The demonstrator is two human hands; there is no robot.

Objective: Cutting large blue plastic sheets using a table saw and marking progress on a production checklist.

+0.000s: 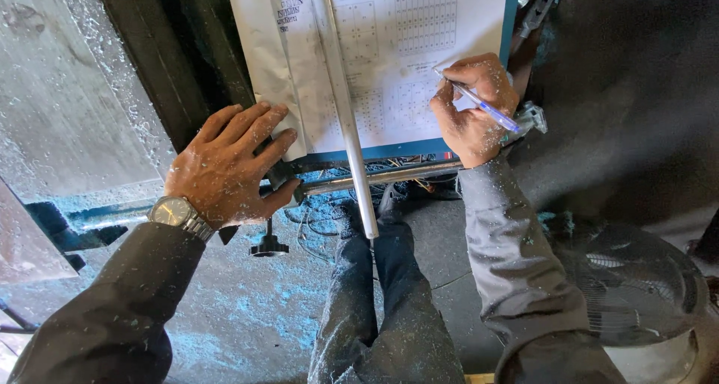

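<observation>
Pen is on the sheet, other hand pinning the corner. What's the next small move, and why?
Probably keep the left hand pressing the paper sheet and carry on marking with the pen in the right hand. The sheet's left edge is creased and lifting, and a metal rod lies across it, so it looks liable to shift.

Blue pen (485,107) tilted, tip on gridded paper sheet (404,62)
</observation>
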